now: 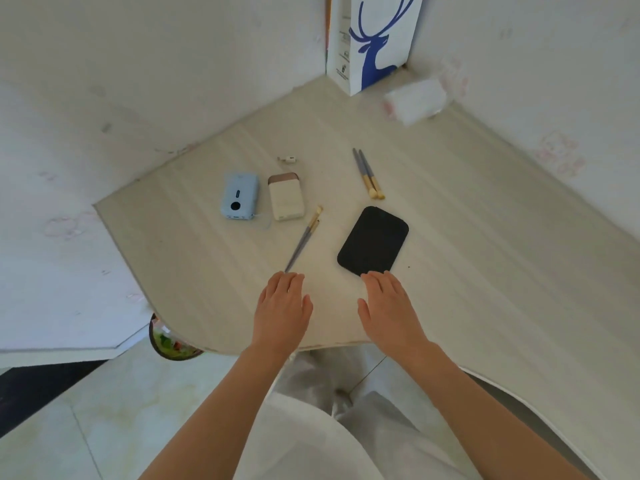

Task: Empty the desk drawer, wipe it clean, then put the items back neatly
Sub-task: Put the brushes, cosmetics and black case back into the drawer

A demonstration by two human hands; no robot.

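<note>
On the pale desk top [467,237] lie a blue power bank [240,195], a cream power bank [286,197], a small white adapter [287,159], two pairs of grey chopsticks [367,174] [304,239] and a black phone [373,241], face down. My left hand [282,311] lies flat with straight fingers near the desk's front edge, its fingertips at the near end of the closer chopsticks. My right hand [389,306] is also flat and open, fingertips touching the phone's near edge. Neither hand holds anything. No drawer is visible.
A white paper bag with a blue deer [375,39] stands in the far corner, and a white tissue pack [415,101] lies beside it against the right wall. A waste bin [169,342] sits on the floor under the desk's left front corner. Walls close the desk on two sides.
</note>
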